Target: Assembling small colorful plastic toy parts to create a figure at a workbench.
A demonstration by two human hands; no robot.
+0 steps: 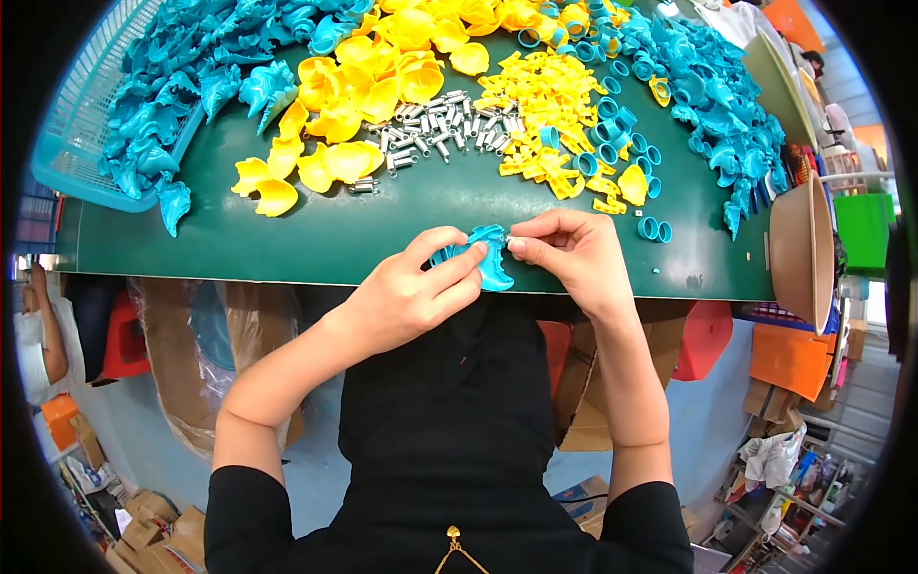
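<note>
Near the front edge of the green table, my left hand (406, 292) is closed around a curved teal plastic shell (494, 268), its fingers across the top. My right hand (579, 253) is beside the shell's right side, thumb and forefinger pinched together. A small light bit shows at those fingertips, too small to name. Beyond my hands lies a pile of small silvery metal cylinders (445, 124), perhaps springs. Small yellow plastic pieces (545, 105) are heaped to its right, with teal rings (607, 134) scattered among and beside them.
Yellow shells (354, 96) are piled behind the metal parts. A teal basket (72, 158) overflowing with teal shells (153, 105) stands far left; another teal heap (732, 115) lies right. A tan basin (801, 253) sits at the table's right edge. Cardboard boxes (602, 373) stand below.
</note>
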